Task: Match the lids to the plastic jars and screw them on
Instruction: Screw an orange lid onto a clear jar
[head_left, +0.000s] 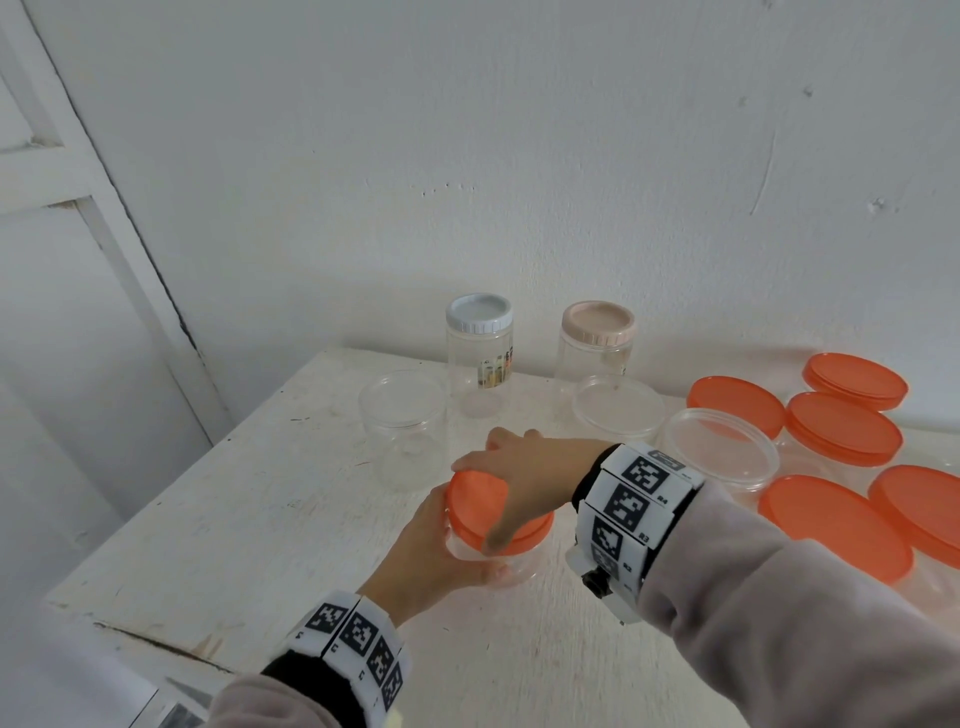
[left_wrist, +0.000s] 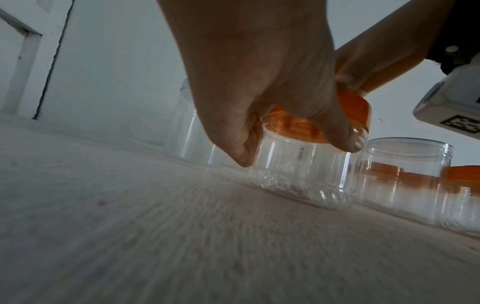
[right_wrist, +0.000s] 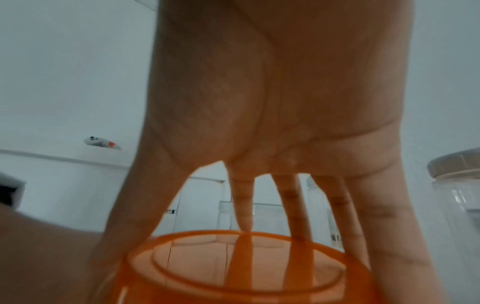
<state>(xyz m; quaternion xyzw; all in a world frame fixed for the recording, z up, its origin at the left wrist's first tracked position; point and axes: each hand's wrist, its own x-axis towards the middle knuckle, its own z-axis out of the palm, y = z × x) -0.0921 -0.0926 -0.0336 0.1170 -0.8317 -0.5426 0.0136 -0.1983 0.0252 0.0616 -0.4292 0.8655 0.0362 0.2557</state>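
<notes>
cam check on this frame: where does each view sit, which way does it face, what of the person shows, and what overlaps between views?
Head: worn on the head, looking forward and down at the white table; both hands, sleeves and tagged wristbands show.
Left wrist: low near the tabletop, looking along the left hand at the clear jar it grips; the right hand's wrist unit shows at the right edge.
Right wrist: above the orange lid, looking down the right hand spread over the rim.
Shared: all three see this lid; the head and left-wrist views also share the open jar to the right.

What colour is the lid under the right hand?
Orange lid; clearest in the head view.
</notes>
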